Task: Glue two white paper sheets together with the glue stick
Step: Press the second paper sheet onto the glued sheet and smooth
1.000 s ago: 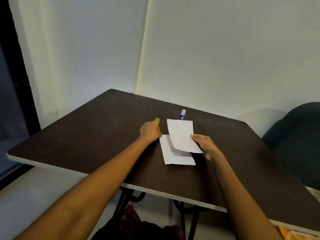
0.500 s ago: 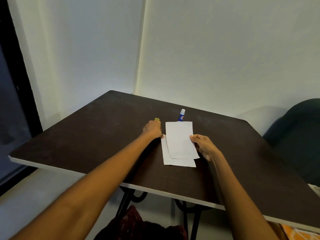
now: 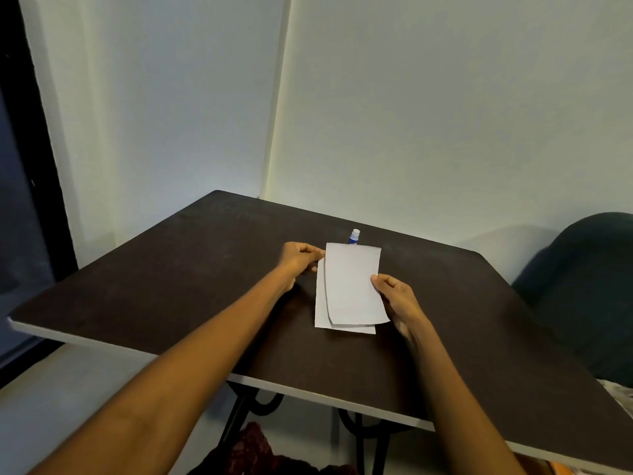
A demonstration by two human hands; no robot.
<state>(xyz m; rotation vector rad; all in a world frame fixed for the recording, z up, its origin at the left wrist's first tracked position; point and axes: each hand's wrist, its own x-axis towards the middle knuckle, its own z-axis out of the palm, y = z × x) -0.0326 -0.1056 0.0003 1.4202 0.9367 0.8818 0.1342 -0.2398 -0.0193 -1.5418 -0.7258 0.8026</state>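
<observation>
Two white paper sheets lie stacked on the dark table (image 3: pixel 171 286). The upper sheet (image 3: pixel 352 286) is slightly offset to the right over the lower sheet (image 3: pixel 321 313), whose left and near edges show. My left hand (image 3: pixel 298 260) pinches the upper sheet's far left corner. My right hand (image 3: pixel 394 296) grips its right edge, thumb on top. The glue stick (image 3: pixel 355 236), blue with a white top, stands just behind the sheets, its lower part hidden by the paper.
The table sits in a wall corner; its near white edge (image 3: pixel 308 395) runs across below my forearms. A dark chair (image 3: pixel 589 286) stands at the right. Black table legs and a dark red cloth (image 3: pixel 253 454) show under the table.
The upper sheet came down from a tilted, lifted position onto the lower sheet. My left hand shifted right to its far corner, covering the yellow-green object seen earlier.
</observation>
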